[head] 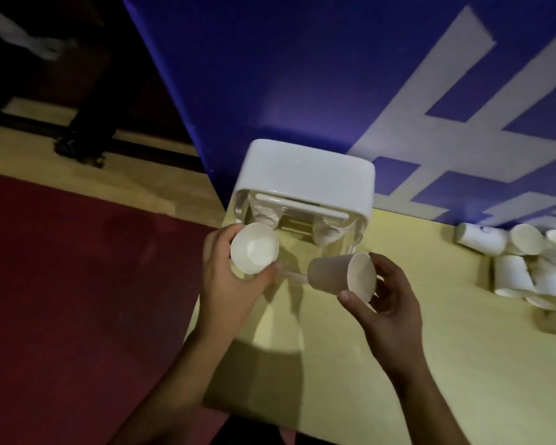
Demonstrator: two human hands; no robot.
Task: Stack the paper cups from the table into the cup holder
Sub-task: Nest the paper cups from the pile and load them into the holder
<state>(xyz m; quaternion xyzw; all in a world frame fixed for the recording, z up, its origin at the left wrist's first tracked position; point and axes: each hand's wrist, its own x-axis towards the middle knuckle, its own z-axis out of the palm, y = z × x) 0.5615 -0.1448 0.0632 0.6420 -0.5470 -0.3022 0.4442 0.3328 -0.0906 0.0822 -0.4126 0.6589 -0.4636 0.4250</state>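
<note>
The left hand point(235, 281) grips the first cup point(254, 250) with fingers and thumb curled round its wall. The cup's open mouth faces the camera, just in front of the left side of the holder point(305, 178). The right hand point(390, 303) holds the second cup point(331, 273) on its side — thumb under the rim, fingers behind it, base pointing left toward the holder. The holder, white-topped with a clear body, stands at the far left of the table point(430, 364) against a blue banner point(270, 75). A pile point(527, 268) of loose cups lies well apart to the right — some upright, some tipped. Red carpet point(77, 268) lies left of the table.
</note>
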